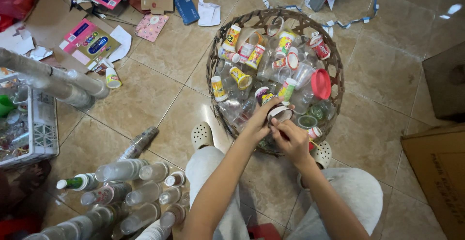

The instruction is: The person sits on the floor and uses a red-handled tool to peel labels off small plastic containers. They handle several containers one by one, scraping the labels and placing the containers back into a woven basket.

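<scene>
Two hands: both meet over the near rim of the basket, grasping one small cup between them.
Floor (160,90): beige tiles, under the basket and all the rest.
Basket (334,65): round, woven, filled with clear cups and small printed pots.
Crate (43,133): white, far left of the basket, holding plastic scraps.
Bottles (131,196): clear, lying in a group left of the basket and nearer the person.
Cardboard (89,41): flattened boxes and paper scraps, up and left of the basket.
Left hand (259,121): fingers curled round the cup's side.
Right hand (290,138): fingertips pinching the cup's near edge.
Cup (280,114): small, white-rimmed, just above the basket's near rim.
</scene>
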